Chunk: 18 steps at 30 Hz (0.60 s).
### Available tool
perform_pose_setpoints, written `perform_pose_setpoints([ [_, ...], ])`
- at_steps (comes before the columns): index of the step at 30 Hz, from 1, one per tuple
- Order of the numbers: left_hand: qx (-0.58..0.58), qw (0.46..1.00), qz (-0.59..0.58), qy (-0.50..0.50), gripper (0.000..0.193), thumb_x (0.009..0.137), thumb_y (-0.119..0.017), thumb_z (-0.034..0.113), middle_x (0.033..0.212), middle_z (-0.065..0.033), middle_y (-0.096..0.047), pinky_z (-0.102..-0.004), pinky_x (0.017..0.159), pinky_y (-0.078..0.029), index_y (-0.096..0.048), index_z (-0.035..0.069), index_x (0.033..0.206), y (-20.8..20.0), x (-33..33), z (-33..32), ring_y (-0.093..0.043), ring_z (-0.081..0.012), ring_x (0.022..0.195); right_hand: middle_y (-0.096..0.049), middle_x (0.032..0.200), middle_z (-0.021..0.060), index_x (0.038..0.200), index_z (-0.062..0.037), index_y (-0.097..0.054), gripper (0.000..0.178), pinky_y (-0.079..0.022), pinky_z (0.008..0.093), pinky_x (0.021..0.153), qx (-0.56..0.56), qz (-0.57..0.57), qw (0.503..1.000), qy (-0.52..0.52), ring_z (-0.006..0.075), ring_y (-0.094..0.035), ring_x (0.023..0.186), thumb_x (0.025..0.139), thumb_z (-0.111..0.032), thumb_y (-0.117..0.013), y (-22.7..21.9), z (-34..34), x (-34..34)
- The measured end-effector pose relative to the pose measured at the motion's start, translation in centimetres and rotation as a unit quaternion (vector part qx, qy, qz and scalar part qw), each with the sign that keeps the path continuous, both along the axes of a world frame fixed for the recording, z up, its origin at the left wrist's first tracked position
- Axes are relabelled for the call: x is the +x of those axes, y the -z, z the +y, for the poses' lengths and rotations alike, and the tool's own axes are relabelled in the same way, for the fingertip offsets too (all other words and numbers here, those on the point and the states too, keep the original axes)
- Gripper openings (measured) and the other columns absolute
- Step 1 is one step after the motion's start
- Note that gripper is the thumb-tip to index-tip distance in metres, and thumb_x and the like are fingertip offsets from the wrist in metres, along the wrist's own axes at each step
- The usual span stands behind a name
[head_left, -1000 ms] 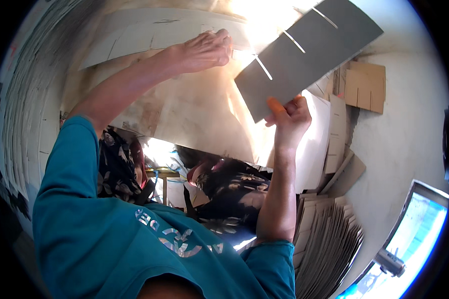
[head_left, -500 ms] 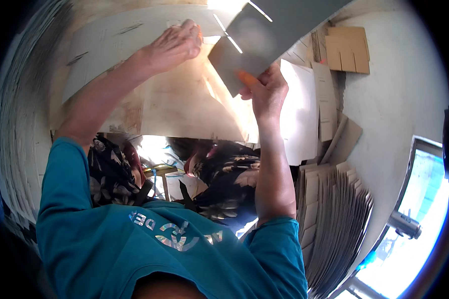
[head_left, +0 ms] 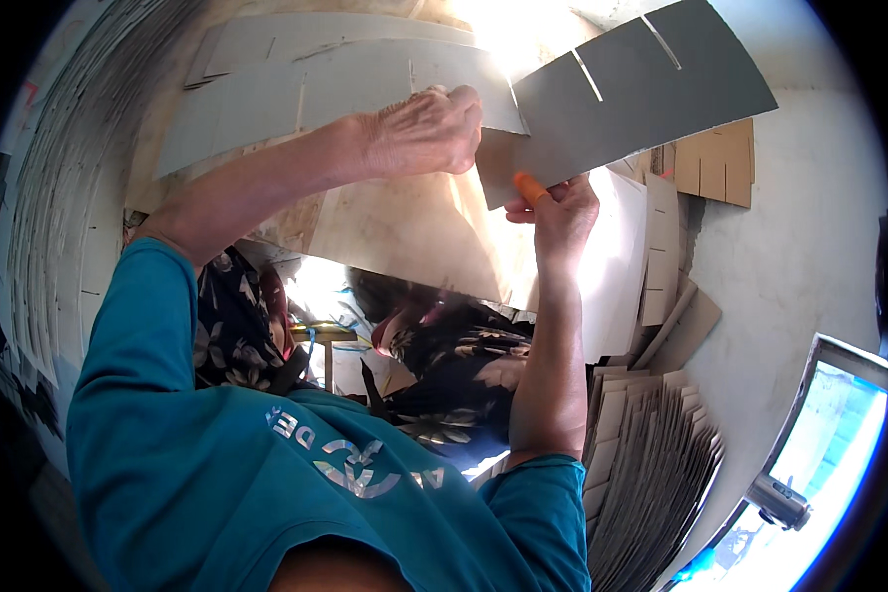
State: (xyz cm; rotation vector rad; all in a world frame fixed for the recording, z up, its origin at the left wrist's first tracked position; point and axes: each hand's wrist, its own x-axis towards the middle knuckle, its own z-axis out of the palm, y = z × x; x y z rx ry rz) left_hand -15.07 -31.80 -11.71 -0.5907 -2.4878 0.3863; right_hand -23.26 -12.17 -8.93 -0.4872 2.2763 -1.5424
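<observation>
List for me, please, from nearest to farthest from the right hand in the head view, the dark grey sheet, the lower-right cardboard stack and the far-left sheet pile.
1. Dark grey sheet: held in the right hand.
2. Cardboard stack: lower right, below that hand.
3. Sheet pile: along the far left.

Right fingers [head_left: 530, 186] pinching grey board [head_left: 651, 89], left fingers [head_left: 464, 111] at pale board [head_left: 237, 123]

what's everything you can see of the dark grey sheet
The dark grey sheet is an oblong panel, apparently cardboard, with slots cut in from its upper edge. It slants up rightward. The right hand pinches its lower edge near the left end. A pale sheet meets its left end; any interlocking is unclear.
</observation>
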Motion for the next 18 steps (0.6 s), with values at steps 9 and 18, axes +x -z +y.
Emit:
perform_pose_setpoints([
  [9,-0.025,0.999,0.024,0.014,0.021,0.056,-0.063,0.002,0.074,-0.0110,-0.056,-0.0218,0.049,-0.049,-0.060,-0.007,0.074,-0.3,0.0,-0.8,-0.052,-0.0184,0.077,-0.062,0.075,0.0108,0.098,0.0072,-0.054,0.023,-0.055,0.0252,0.048,-0.019,-0.005,1.000,-0.011,0.0171,-0.063,0.053,0.076,0.003,-0.062,-0.3,-0.4,0.3],
  [18,-0.012,0.995,0.081,0.054,0.013,0.049,-0.063,0.013,0.057,0.0006,-0.047,-0.0221,0.043,-0.041,-0.054,0.004,0.052,1.0,1.9,1.3,-0.046,-0.0149,0.067,-0.055,0.051,0.0036,0.080,0.0011,-0.062,0.013,-0.030,0.0190,0.033,-0.045,0.047,0.998,0.023,0.0075,-0.048,0.036,0.080,-0.010,-0.069,-3.0,0.4,-0.2],
])
